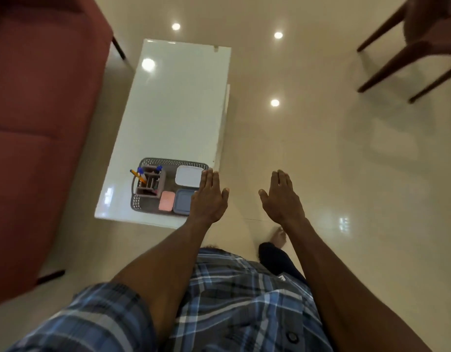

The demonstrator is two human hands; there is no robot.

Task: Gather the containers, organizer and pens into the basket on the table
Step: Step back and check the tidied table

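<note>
A grey perforated basket (153, 162) stands at the near end of the white glossy table (178, 102). Inside it are a brown desk organizer (150, 184) with several pens (139, 175), a white container (188, 176), a pink container (166, 200) and a grey-blue container (182, 203). My left hand (210, 196) is held flat with straight fingers in front of the basket's right edge and holds nothing. To the right, over the floor, my right hand (282, 196) is also flat and holds nothing.
A red sofa (39, 123) runs along the left of the table. A wooden chair (417, 47) stands at the far right. Glossy beige floor tiles (320, 138) surround the table. My foot (279, 236) is on the floor below my right hand.
</note>
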